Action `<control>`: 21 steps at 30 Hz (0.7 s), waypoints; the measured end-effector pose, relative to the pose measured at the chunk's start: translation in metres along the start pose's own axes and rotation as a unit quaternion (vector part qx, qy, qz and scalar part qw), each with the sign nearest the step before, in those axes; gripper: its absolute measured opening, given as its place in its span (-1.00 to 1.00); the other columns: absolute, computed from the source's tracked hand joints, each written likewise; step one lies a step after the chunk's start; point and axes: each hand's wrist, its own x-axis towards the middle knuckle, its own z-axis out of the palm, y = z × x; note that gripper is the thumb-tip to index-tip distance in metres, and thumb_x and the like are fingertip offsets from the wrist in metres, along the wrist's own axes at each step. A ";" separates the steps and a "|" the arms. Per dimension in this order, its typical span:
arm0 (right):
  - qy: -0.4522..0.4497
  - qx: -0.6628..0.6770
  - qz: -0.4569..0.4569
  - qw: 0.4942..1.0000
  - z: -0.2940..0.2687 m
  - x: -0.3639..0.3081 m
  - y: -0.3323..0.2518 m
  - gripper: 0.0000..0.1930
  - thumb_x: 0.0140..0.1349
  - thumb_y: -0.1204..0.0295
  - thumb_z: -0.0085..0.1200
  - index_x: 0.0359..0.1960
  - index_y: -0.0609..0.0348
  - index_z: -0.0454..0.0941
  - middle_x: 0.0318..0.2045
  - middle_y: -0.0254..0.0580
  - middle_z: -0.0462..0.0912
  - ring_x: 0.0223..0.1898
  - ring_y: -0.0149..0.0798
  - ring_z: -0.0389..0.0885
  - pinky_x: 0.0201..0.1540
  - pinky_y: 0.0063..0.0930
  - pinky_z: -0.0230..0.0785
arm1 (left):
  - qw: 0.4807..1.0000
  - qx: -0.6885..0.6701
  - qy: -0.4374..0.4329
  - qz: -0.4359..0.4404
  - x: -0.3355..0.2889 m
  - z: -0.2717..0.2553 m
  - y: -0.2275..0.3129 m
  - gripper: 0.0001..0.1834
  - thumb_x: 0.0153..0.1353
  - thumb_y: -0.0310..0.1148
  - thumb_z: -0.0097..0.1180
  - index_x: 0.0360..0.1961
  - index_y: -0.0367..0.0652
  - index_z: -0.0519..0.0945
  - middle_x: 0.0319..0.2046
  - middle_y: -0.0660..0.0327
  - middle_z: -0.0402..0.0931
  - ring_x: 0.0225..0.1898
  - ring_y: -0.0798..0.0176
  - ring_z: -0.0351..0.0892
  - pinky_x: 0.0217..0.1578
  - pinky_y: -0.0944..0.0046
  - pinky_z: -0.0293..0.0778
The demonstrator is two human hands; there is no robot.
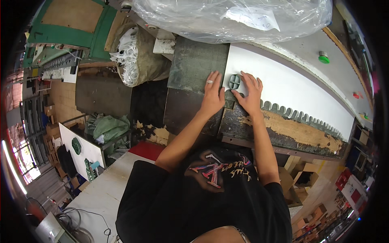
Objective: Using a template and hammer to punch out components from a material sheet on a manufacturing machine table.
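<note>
A small dark green oval cutting die (234,82) with cross-shaped inner walls stands on a white sheet (279,77), near the sheet's left end. My left hand (212,96), with a ring on one finger, lies with fingers stretched out on the dark board (198,65), just left of the die. On the die's other side, my right hand (250,96) rests on the sheet, fingers and thumb apart around the die. Whether the fingertips touch the die is hard to make out. The sheet's near edge is scalloped with a row of rounded cut-outs, running right from my right hand.
A worn, peeling wooden board (283,129) lies along the near side. Across the back hangs a large clear plastic bag (194,20). At the left stands a sack (150,65) full of white cut scraps. A green button (323,58) sits on the machine at right.
</note>
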 end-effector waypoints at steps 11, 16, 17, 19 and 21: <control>0.028 -0.072 -0.040 0.996 0.015 -0.004 0.007 -0.30 0.03 0.14 0.46 0.27 -0.06 0.59 0.02 -0.17 0.73 0.30 -0.05 0.46 0.42 0.00 0.07 | 0.990 0.137 -0.027 0.021 0.001 -0.001 -0.003 -0.66 0.26 -0.52 0.13 0.06 -0.30 0.60 0.39 -0.03 0.28 0.50 -0.22 0.06 0.40 -0.24 -0.08; 0.033 -0.061 -0.005 0.998 0.019 -0.002 0.005 -0.29 0.01 0.11 0.48 0.26 -0.05 0.59 0.07 -0.16 0.71 0.28 -0.02 0.45 0.40 -0.03 0.09 | 0.990 0.132 -0.026 0.029 -0.002 -0.004 -0.005 -0.65 0.24 -0.51 0.15 0.06 -0.28 0.61 0.38 -0.02 0.29 0.49 -0.19 0.08 0.41 -0.23 -0.06; 0.029 -0.063 -0.009 0.998 0.017 -0.003 0.004 -0.29 0.01 0.11 0.48 0.26 -0.05 0.59 0.07 -0.16 0.71 0.28 -0.02 0.45 0.40 -0.03 0.09 | 0.997 0.078 -0.017 0.009 -0.004 -0.002 -0.005 -0.64 0.24 -0.49 0.16 0.07 -0.29 0.61 0.38 -0.02 0.29 0.49 -0.18 0.09 0.41 -0.22 -0.05; 0.027 -0.024 -0.011 0.999 0.015 -0.003 0.002 -0.29 0.00 0.12 0.49 0.26 -0.06 0.60 0.14 -0.06 0.64 0.27 0.03 0.44 0.39 -0.03 0.11 | 1.000 0.023 0.002 -0.016 -0.004 0.001 -0.002 -0.63 0.24 -0.47 0.16 0.08 -0.29 0.61 0.38 -0.02 0.29 0.48 -0.17 0.10 0.41 -0.21 -0.04; 0.019 -0.039 -0.012 0.999 0.016 -0.001 0.008 -0.29 0.00 0.13 0.49 0.25 -0.06 0.59 0.16 -0.02 0.60 0.26 0.05 0.44 0.38 -0.03 0.11 | 0.991 0.129 0.022 0.002 -0.002 0.009 0.003 -0.61 0.24 -0.44 0.17 0.10 -0.29 0.61 0.38 -0.02 0.30 0.46 -0.17 0.14 0.40 -0.20 -0.01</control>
